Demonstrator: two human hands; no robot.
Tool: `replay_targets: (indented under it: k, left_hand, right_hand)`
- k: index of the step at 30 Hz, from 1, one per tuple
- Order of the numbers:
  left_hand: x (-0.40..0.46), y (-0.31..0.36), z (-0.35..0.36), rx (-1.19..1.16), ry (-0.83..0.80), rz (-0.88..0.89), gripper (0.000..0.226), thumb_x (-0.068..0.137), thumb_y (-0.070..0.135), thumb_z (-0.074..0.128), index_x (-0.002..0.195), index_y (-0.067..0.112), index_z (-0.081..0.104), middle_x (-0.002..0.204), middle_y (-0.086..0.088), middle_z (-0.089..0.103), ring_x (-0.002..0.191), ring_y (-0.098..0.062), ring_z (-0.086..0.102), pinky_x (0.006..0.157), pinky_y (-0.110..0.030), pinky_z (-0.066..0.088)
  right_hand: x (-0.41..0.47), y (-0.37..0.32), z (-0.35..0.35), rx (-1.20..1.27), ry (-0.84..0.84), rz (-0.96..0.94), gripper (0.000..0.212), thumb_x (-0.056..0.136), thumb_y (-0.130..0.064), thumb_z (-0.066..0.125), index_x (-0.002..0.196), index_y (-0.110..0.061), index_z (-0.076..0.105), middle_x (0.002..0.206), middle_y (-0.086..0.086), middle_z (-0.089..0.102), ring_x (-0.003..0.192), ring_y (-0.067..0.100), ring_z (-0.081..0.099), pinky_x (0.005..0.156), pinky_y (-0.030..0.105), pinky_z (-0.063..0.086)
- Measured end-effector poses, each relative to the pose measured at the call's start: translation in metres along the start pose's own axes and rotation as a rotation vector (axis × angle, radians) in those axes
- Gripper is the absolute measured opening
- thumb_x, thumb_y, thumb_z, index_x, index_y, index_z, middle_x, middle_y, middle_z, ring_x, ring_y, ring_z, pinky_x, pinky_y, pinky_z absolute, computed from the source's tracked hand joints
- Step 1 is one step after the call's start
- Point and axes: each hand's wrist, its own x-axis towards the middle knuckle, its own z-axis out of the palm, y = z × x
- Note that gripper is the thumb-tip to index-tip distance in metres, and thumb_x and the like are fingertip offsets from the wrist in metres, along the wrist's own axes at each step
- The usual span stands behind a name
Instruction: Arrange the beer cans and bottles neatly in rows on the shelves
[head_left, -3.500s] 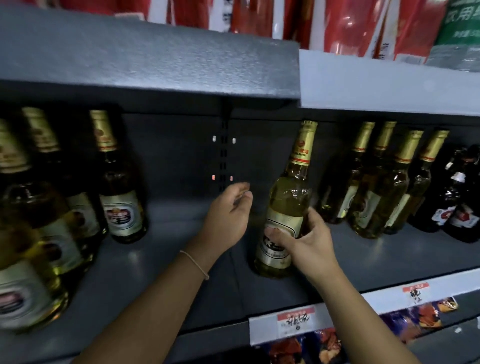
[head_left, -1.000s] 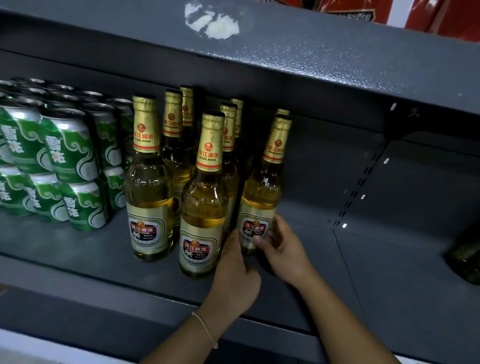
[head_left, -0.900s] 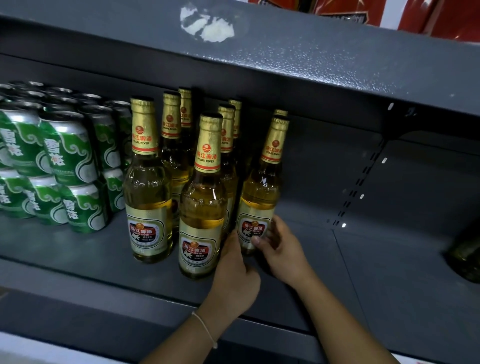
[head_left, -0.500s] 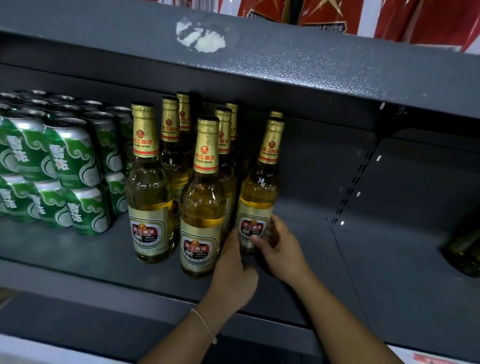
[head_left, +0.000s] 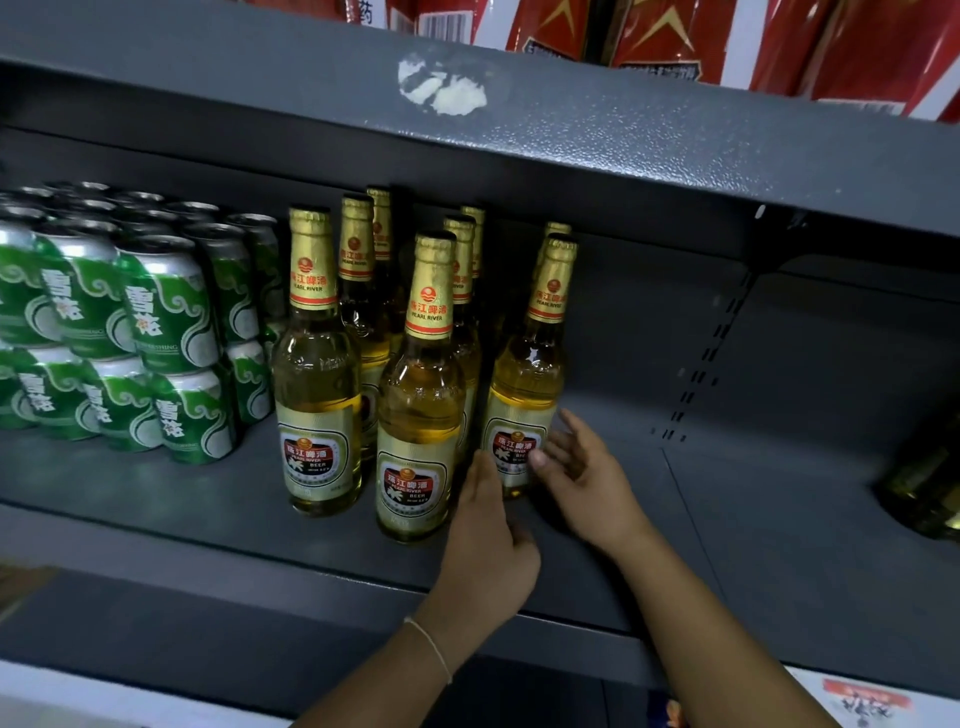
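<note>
Both forearms were bare, with no sleeves in view. A thin, pale string bracelet (head_left: 434, 649) circled the left wrist; the right wrist wore nothing.

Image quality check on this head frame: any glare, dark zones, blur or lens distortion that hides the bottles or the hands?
Head view: wide-angle bending curves the upper shelf; specular sparkle on its edge; small highlights on the front bottles, labels still readable; rear bottles sit in deep shadow; a dark bottle at the right edge is dim and smeared; left hand and right hand slightly soft.
</note>
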Motion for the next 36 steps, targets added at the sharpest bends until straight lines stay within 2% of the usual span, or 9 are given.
replay_targets:
  k: [4,7,14,20,24,27,30,32,36]
  left_hand:
    - [-0.021,0.016,-0.002,0.003,-0.058,0.104,0.082,0.093,0.009,0.049,0.155,0.024,-0.001,0.161,0.008,0.002,0.147,-0.006,0.005,0.11,-0.012,0.0]
    - [-0.029,0.027,0.002,-0.046,-0.116,0.216,0.072,0.094,0.01,0.047,0.154,0.029,0.011,0.16,0.008,0.014,0.144,-0.006,0.02,0.117,-0.02,0.017]
    - [-0.006,0.063,0.047,-0.128,-0.153,0.374,0.052,0.098,0.016,0.045,0.148,0.023,0.034,0.148,-0.001,0.043,0.135,-0.012,0.042,0.112,-0.036,0.038]
    - [0.009,0.123,0.11,-0.216,-0.199,0.486,0.045,0.099,0.019,0.047,0.144,0.014,0.041,0.145,-0.002,0.049,0.132,-0.014,0.047,0.112,-0.04,0.038]
    - [0.017,0.167,0.159,-0.274,-0.232,0.523,0.041,0.098,0.015,0.048,0.139,0.009,0.046,0.139,-0.007,0.054,0.129,-0.017,0.051,0.111,-0.039,0.039]
    - [0.022,0.199,0.192,-0.288,-0.245,0.537,0.039,0.099,0.012,0.048,0.138,0.009,0.048,0.138,-0.006,0.055,0.128,-0.015,0.052,0.111,-0.032,0.039]
    - [0.029,0.226,0.218,-0.255,-0.262,0.53,0.039,0.1,0.015,0.046,0.138,0.011,0.047,0.139,-0.003,0.053,0.127,-0.012,0.05,0.108,-0.023,0.037]
    - [0.033,0.243,0.231,-0.237,-0.255,0.507,0.039,0.1,0.018,0.046,0.139,0.011,0.048,0.138,-0.003,0.054,0.125,-0.011,0.051,0.104,-0.017,0.035]
    - [0.041,0.263,0.25,-0.127,-0.299,0.519,0.043,0.102,0.024,0.043,0.143,0.014,0.043,0.139,-0.005,0.053,0.127,-0.017,0.05,0.107,-0.025,0.036]
  right_hand:
    - [-0.014,-0.01,-0.019,-0.005,0.116,0.001,0.056,0.096,-0.014,0.059,0.148,-0.014,0.036,0.133,0.001,0.054,0.11,-0.007,0.056,0.087,0.002,0.044]
    - [-0.031,-0.013,-0.036,-0.052,0.229,-0.031,0.044,0.098,-0.018,0.057,0.14,-0.013,0.047,0.12,-0.003,0.062,0.1,-0.017,0.057,0.087,0.001,0.042]
    - [-0.079,-0.013,-0.099,-0.082,0.488,-0.019,0.023,0.099,-0.012,0.056,0.121,-0.017,0.059,0.11,0.004,0.068,0.108,0.016,0.065,0.099,0.025,0.05]
    - [-0.107,-0.005,-0.178,-0.111,0.633,-0.01,0.021,0.097,-0.014,0.058,0.11,-0.029,0.06,0.105,0.002,0.069,0.104,0.018,0.066,0.101,0.043,0.051]
    - [-0.115,-0.001,-0.239,-0.152,0.69,-0.02,0.021,0.097,-0.012,0.058,0.116,-0.021,0.059,0.098,0.001,0.066,0.091,0.01,0.063,0.093,0.034,0.052]
    - [-0.112,-0.001,-0.286,-0.215,0.735,-0.016,0.031,0.097,-0.012,0.058,0.128,-0.012,0.056,0.11,0.001,0.064,0.091,-0.004,0.06,0.087,0.011,0.048]
    - [-0.101,-0.006,-0.325,-0.266,0.789,0.005,0.04,0.097,-0.014,0.059,0.135,-0.007,0.05,0.121,0.001,0.058,0.102,0.005,0.057,0.08,-0.004,0.04]
    - [-0.087,-0.007,-0.35,-0.312,0.816,0.027,0.038,0.096,-0.022,0.06,0.13,-0.008,0.052,0.118,0.003,0.061,0.101,0.012,0.06,0.086,0.007,0.046]
    - [-0.045,0.006,-0.398,-0.484,0.855,0.043,0.058,0.081,-0.042,0.06,0.129,-0.009,0.051,0.12,0.012,0.063,0.112,0.03,0.06,0.098,0.043,0.05]
